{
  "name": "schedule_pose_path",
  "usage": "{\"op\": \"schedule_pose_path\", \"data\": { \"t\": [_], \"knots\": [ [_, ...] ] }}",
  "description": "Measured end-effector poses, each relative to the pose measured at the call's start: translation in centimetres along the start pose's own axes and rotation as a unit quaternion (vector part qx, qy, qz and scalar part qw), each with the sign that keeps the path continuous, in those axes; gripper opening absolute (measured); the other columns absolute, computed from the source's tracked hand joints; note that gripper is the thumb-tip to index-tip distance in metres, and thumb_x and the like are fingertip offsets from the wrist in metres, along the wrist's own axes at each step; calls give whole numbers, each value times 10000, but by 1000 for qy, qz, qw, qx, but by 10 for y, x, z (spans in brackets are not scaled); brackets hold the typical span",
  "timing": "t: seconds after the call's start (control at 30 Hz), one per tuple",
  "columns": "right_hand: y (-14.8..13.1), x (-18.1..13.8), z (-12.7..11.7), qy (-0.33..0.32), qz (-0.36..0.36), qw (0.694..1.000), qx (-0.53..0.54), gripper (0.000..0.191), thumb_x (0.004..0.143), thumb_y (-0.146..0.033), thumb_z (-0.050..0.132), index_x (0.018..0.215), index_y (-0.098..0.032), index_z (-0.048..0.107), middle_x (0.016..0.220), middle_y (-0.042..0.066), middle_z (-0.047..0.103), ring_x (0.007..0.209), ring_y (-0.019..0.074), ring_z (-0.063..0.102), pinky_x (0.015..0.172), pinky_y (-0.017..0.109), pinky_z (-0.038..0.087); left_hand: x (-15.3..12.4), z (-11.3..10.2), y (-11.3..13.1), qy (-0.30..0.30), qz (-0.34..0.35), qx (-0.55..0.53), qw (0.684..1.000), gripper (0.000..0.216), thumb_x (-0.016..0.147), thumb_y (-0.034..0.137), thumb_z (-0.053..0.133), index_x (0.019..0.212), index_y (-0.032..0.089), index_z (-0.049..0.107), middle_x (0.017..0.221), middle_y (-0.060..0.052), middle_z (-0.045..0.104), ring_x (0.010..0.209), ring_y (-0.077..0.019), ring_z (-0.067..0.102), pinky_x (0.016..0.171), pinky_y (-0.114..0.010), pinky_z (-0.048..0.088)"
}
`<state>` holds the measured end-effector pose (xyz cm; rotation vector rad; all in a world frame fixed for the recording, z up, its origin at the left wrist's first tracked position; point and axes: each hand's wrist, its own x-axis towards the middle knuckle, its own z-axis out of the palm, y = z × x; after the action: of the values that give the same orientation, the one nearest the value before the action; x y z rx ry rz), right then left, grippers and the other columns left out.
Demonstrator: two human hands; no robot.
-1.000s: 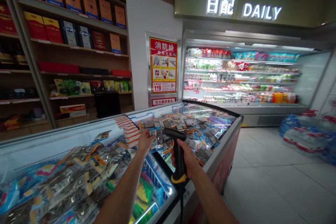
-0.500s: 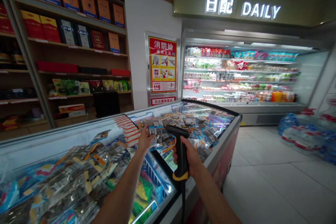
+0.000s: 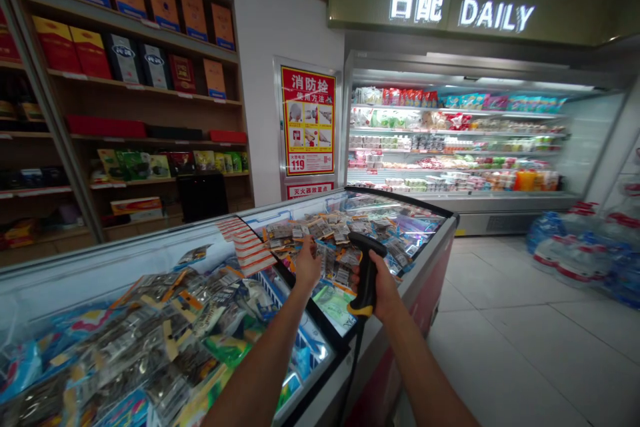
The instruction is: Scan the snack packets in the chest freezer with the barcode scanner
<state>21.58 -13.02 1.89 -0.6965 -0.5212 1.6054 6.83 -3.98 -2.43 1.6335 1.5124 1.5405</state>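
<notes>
My right hand [image 3: 387,287] is wrapped round the grip of a black barcode scanner [image 3: 369,280] with yellow trim. Its head points left over the chest freezer, and a cord [image 3: 354,367] hangs from the base. My left hand [image 3: 307,263] reaches over the freezer's middle divider with its fingers curled together at the small clear packets [image 3: 327,257] in the right section. Whether a packet is between those fingers is hidden. Many similar packets [image 3: 120,340] lie heaped in the left section.
The chest freezer's frame [image 3: 425,257] runs away from me, a striped orange-and-white sheet [image 3: 245,247] lying across it. Boxes fill wooden shelves [image 3: 145,90] on the left. Behind stands a lit refrigerated display [image 3: 460,200]. Bottled water packs [image 3: 570,253] sit on the tiled floor [image 3: 500,320] at right.
My left hand has moved right, away from a blue-edged packet, its fingers now more curled. The barcode scanner in my right hand has shifted right and tilted.
</notes>
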Motion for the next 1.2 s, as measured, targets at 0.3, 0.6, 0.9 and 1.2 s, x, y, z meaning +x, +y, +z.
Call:
{"op": "schedule_pose_path", "data": {
  "t": [0.3,0.6,0.9,1.2],
  "knots": [
    [-2,-10,0,1,-6,1000,-10,237,764,-397,518,679,-177,502,483,-22,527,373,90,471,339,190,372,-17,4,7,20,98,140,985,513,711,78,474,1220,138,453,1244,-127,475,1196,-219,401,1035,-370,286],
    [22,-18,22,-33,14,999,-28,230,770,-387,499,704,-168,525,480,-16,532,370,96,472,344,200,382,-24,-90,24,-35,147,265,952,444,770,160,457,1211,116,472,1262,-133,477,1197,-225,407,1023,-371,307],
    [35,-26,42,-59,23,997,-41,221,788,-381,482,738,-172,532,468,-21,528,363,98,469,331,199,378,-118,-227,6,-304,164,412,843,467,830,486,373,1223,267,495,1323,-63,459,1220,-236,397,1006,-422,303],
    [42,-20,45,-46,33,998,-40,213,803,-359,474,723,-168,522,447,-29,518,337,87,458,318,187,366,-66,-159,-15,-84,116,453,880,433,874,361,265,1129,167,556,1122,-125,596,1085,-236,511,964,-434,312]
  ]
}}
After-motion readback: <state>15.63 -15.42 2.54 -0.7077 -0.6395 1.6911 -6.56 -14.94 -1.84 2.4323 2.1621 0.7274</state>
